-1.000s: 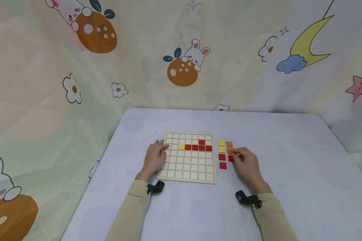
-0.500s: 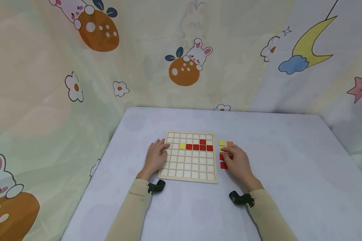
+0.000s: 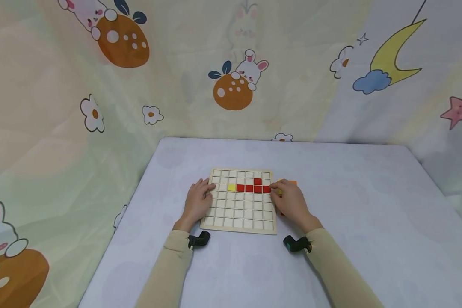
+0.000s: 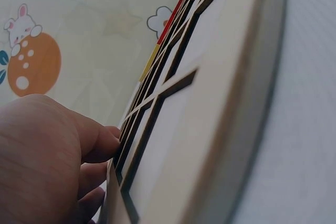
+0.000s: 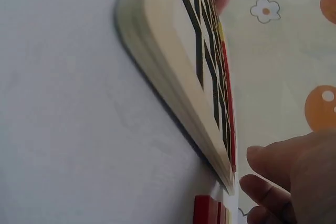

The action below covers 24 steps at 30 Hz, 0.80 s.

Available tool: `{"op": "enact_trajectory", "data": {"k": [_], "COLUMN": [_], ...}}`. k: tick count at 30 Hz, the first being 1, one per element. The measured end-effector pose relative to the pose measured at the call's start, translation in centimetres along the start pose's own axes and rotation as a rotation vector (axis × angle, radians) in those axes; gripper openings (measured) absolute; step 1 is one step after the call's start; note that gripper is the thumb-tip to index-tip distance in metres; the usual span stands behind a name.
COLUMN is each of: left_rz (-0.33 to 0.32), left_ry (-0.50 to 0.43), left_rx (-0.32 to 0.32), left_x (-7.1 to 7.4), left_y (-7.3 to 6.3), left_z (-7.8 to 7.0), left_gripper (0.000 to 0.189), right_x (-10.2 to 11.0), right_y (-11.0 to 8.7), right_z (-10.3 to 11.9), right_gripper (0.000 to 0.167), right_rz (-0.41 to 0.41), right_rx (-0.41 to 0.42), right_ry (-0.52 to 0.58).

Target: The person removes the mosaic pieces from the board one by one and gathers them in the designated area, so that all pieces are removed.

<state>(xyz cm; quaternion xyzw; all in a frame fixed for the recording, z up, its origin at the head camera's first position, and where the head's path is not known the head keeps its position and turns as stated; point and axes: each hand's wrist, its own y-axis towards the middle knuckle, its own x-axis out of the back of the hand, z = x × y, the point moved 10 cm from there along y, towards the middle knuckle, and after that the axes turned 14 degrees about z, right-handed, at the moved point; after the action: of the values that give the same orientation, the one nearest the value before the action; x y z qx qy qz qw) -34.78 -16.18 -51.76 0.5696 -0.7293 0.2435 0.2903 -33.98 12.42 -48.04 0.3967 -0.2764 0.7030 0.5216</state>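
A pale wooden grid board [image 3: 237, 232] lies on the table, carrying red square tiles [image 3: 249, 188] in a row and one yellow tile [image 3: 231, 187] at that row's left end. One more red tile [image 3: 257, 182] sits just above the row. My left hand [image 3: 198, 200] rests along the board's left edge with its fingers extended. At the right edge, by the row's last red tile, my right hand [image 3: 290, 201] has thumb and fingertips close together. In the right wrist view, its thumb [image 5: 262, 157] and forefinger show no tile between them; whether one is hidden there I cannot tell.
Loose tiles lie right of the board, mostly covered by my right hand; an orange tile [image 3: 294, 182] peeks out behind it. From the right wrist, a red loose tile [image 5: 203, 211] is visible. A printed cloth backdrop [image 3: 177, 77] rises behind the table [image 3: 350, 171].
My right hand has moved left from the loose tiles to the board's right edge. The left hand and the board stay in place, and the tiles seen on the board look the same.
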Motion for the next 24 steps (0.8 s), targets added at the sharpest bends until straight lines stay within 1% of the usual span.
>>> {"op": "enact_trajectory", "data": {"k": [7,12,16,24], "left_rz": [0.010,0.009,-0.001,-0.006], "left_ry": [0.000,-0.003,0.004,0.004], "left_rx": [0.009,0.012,0.009,0.016], "left_x": [-0.1,-0.1,0.0,0.0], "left_y": [0.0,0.0,0.0,-0.1], "left_z": [-0.1,-0.1,-0.2,-0.1], "left_gripper": [0.035,0.035,0.035,0.034], "right_x": [-0.9,-0.9,-0.9,-1.5], "right_y": [1.4,1.6,1.7,2.0], "right_z": [0.0,0.5,0.6,-0.1], "right_gripper": [0.030,0.031,0.031,0.029], "right_rz": [0.069,0.063,0.058,0.111], "right_rx": [-0.057,-0.053,-0.048,-0.090], "right_ry": [-0.054,-0.093,-0.093,-0.066]}}
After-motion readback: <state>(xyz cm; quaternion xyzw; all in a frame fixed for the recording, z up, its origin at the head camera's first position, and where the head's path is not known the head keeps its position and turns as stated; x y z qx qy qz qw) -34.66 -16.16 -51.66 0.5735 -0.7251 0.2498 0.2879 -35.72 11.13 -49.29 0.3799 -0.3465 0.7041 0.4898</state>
